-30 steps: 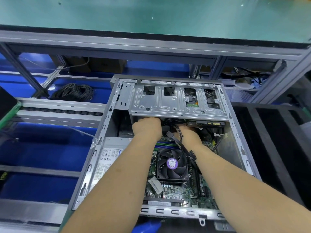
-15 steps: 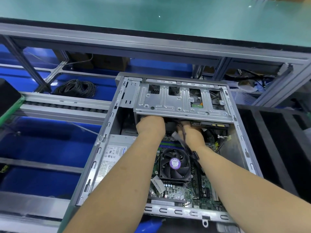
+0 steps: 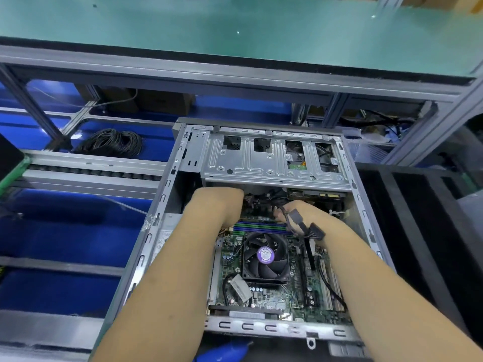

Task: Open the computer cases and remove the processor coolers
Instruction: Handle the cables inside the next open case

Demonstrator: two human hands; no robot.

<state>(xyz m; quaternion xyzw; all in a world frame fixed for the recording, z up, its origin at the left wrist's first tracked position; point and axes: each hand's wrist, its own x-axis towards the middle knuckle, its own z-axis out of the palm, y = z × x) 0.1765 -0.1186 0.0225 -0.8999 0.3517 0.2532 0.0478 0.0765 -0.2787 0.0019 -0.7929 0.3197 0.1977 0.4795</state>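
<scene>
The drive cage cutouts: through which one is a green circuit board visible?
The third cutout from the left; green board shows at its bottom, while the others look dark.

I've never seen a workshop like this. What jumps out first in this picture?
An open computer case lies in the middle, with a black cooler fan bearing a purple sticker at the centre of its green motherboard. Both bare arms reach in: the left hand and right hand work among black cables just under the silver drive cage.
</scene>
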